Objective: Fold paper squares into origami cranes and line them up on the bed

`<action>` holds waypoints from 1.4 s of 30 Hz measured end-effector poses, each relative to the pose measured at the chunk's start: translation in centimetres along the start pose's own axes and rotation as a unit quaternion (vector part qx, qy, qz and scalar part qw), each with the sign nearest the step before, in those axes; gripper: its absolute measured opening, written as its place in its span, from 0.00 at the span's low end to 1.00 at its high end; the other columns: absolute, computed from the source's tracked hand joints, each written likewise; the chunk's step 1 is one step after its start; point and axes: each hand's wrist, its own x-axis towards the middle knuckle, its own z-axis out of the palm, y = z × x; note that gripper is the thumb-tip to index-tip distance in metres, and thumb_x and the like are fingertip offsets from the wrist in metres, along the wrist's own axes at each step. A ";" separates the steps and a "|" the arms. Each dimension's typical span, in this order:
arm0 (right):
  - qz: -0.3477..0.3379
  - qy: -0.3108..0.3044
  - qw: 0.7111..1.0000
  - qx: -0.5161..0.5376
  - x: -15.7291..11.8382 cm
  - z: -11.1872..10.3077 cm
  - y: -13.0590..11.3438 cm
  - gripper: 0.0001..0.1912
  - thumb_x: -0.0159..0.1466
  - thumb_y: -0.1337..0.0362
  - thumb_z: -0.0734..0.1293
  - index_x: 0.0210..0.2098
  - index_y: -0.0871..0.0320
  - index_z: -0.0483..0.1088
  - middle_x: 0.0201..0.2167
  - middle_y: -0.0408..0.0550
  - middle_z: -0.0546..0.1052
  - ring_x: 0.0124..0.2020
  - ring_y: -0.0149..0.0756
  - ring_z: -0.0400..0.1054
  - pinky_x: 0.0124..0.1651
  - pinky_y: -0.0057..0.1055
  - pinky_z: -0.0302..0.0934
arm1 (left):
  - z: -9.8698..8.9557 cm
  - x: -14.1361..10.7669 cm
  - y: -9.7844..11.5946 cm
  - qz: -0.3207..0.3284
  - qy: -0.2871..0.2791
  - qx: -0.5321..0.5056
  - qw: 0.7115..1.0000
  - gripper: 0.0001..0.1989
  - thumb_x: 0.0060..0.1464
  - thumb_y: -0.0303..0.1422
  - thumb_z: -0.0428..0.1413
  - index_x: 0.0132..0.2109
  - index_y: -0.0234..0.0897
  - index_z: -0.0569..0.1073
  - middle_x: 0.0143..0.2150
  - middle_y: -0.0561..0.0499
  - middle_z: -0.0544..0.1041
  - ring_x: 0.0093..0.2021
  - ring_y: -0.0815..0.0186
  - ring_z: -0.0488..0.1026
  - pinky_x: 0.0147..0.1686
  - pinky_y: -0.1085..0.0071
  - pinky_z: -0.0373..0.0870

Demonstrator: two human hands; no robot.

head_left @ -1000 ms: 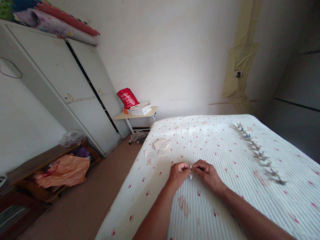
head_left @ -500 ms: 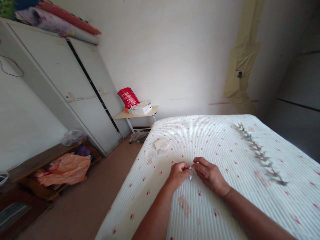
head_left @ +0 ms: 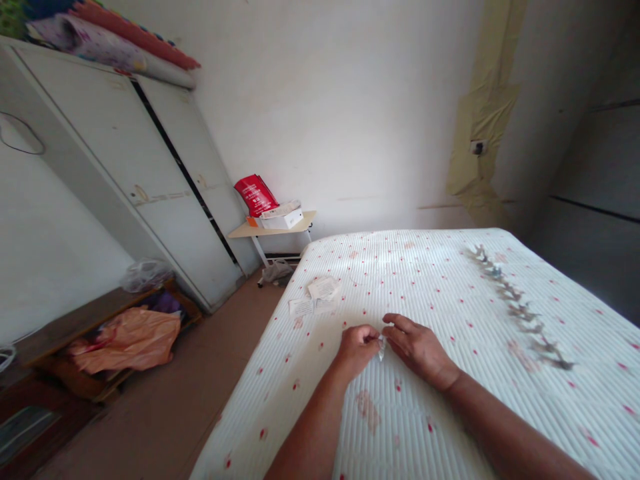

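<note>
A small piece of folded paper [head_left: 381, 349] with print on it is between my two hands, above the middle of the bed. My left hand [head_left: 359, 347] pinches it between thumb and forefinger, the other fingers curled in. From the other side my right hand [head_left: 417, 347] meets the paper with its thumb and fingertips close together; the exact grip there is partly hidden. Beyond my left hand lie flat printed paper pieces [head_left: 324, 288]. Off to the right, a row of several small folded paper figures [head_left: 523, 311], resembling birds, runs along the bed.
The bed [head_left: 370, 440] has a white ribbed cover with red dots. Past its far left corner stands a small table [head_left: 245, 231] with a red bag [head_left: 257, 195] and a white box [head_left: 284, 219]. A tall cabinet [head_left: 165, 187] and a low wooden bench [head_left: 65, 327] line the left side.
My right hand has shifted very slightly left, its fingers moving a little at the folded paper. My left hand keeps its pinch, and the row of figures is unchanged.
</note>
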 end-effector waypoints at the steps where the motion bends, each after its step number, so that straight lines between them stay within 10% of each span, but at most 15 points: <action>1: -0.002 -0.001 1.000 -0.004 0.0 0.0 0.0 0.10 0.63 0.68 0.57 0.36 0.56 0.70 0.44 0.52 0.73 0.39 0.35 0.71 0.37 0.30 0.67 | 0.0 0.0 -0.1 -0.001 -0.001 0.003 1.000 0.08 0.44 0.32 0.53 0.30 0.32 0.74 0.25 0.54 0.72 0.27 0.71 0.66 0.29 0.77 0.60; 25: 0.057 -0.014 0.998 0.002 0.4 0.5 -0.8 0.10 0.61 0.69 0.56 0.26 0.57 0.64 0.25 0.46 0.68 0.25 0.31 0.64 0.30 0.26 0.58 | -0.2 -0.2 0.9 0.006 0.017 -0.011 1.000 0.04 0.42 0.28 0.53 0.28 0.33 0.72 0.25 0.55 0.71 0.28 0.71 0.66 0.30 0.78 0.62; 42: 0.109 -0.021 0.989 0.098 0.4 0.0 -1.3 0.07 0.62 0.63 0.58 0.30 0.57 0.64 0.30 0.46 0.69 0.28 0.31 0.66 0.31 0.27 0.61 | 0.0 -0.2 0.4 0.024 0.038 -0.050 0.998 0.04 0.42 0.27 0.53 0.26 0.32 0.72 0.23 0.55 0.69 0.27 0.72 0.64 0.29 0.78 0.60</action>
